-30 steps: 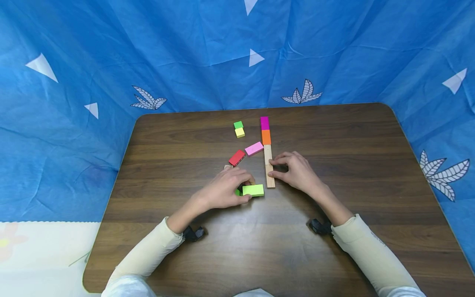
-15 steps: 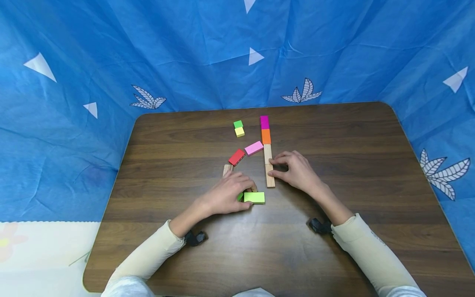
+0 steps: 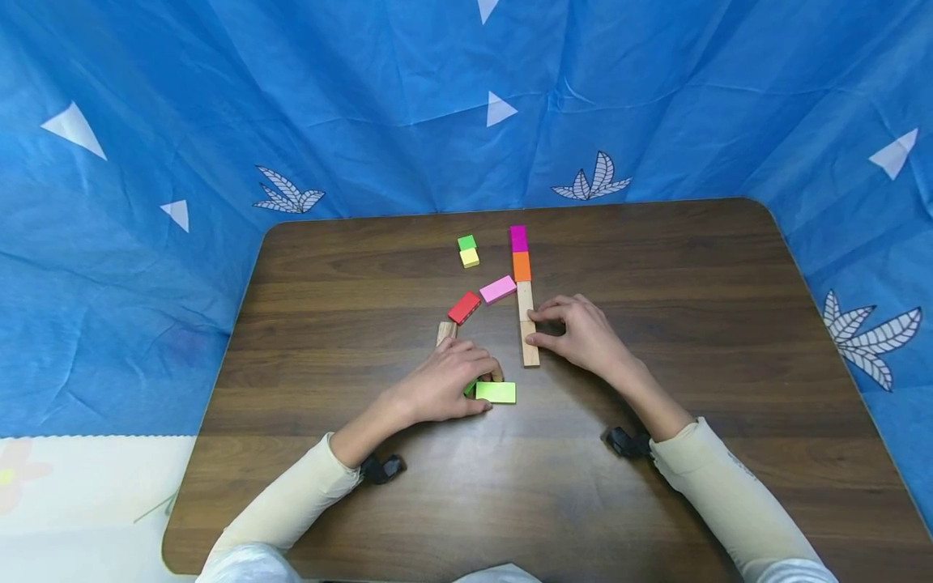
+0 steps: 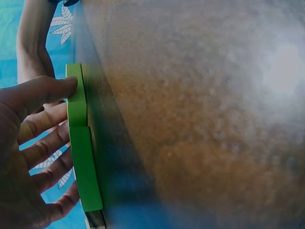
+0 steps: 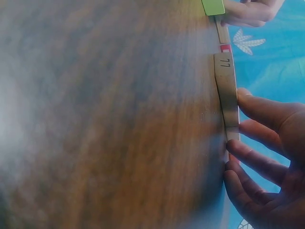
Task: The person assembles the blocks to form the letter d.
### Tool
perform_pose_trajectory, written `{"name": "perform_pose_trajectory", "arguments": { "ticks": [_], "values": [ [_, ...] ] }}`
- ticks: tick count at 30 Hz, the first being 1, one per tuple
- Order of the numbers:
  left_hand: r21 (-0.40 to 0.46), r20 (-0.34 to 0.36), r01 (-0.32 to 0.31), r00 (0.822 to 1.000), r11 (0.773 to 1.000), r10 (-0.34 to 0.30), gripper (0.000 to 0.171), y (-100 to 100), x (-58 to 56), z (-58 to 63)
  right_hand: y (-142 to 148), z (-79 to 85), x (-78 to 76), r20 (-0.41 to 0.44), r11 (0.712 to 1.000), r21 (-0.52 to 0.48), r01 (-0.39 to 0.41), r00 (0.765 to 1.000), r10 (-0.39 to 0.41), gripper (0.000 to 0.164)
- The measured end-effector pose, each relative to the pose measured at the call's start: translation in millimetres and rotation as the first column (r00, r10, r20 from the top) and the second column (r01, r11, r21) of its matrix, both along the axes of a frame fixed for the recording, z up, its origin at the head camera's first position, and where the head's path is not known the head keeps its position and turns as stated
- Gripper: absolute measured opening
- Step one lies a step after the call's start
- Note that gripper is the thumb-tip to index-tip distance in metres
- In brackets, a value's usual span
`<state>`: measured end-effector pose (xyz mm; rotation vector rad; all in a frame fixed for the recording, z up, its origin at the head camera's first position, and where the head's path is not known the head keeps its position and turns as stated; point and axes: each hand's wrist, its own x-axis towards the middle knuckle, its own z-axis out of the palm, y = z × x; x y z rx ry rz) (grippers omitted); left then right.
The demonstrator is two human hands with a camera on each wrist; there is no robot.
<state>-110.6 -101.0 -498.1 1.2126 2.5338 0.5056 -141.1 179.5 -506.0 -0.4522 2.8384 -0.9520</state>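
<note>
My left hand (image 3: 448,385) pinches a light green block (image 3: 496,393) at its left end, thumb on the near side and fingers at the far side. A darker green block (image 4: 86,167) sits end to end with it, mostly covered by the hand in the head view. Past the hand, a plain wooden block (image 3: 447,331) shows. My right hand (image 3: 583,336) touches the right side of two plain wooden blocks (image 3: 530,346) with thumb and fingertips. In the right wrist view, "77" is marked on the nearer wooden block (image 5: 225,90).
Beyond the wooden blocks, an orange block (image 3: 521,266) and a magenta block (image 3: 518,238) continue the row. Pink (image 3: 498,289) and red (image 3: 464,308) blocks slant off to its left. Small green (image 3: 466,242) and yellow (image 3: 470,257) blocks lie farther back. A blue curtain (image 3: 408,105) borders the table.
The left hand and the light green block have shifted toward the person, away from the row's near end. More of the plain wooden block beyond that hand now shows. The right hand keeps its place.
</note>
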Motion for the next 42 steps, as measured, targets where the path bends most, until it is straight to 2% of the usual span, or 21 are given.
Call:
{"name": "perform_pose_trajectory", "arguments": {
  "ticks": [22,42],
  "values": [
    [0.006,0.011,-0.016,1.0,1.0,0.016,0.029,-2.1,2.0,-2.9,-0.5,-1.0,0.0,0.004,1.0,0.005,0.002,1.0,-0.002,0.046],
    [0.01,0.031,-0.025,0.999,1.0,0.025,0.03,-3.3,2.5,-0.1,-0.8,0.4,0.2,-0.002,1.0,-0.01,-0.001,1.0,0.001,0.045]
  ]
}}
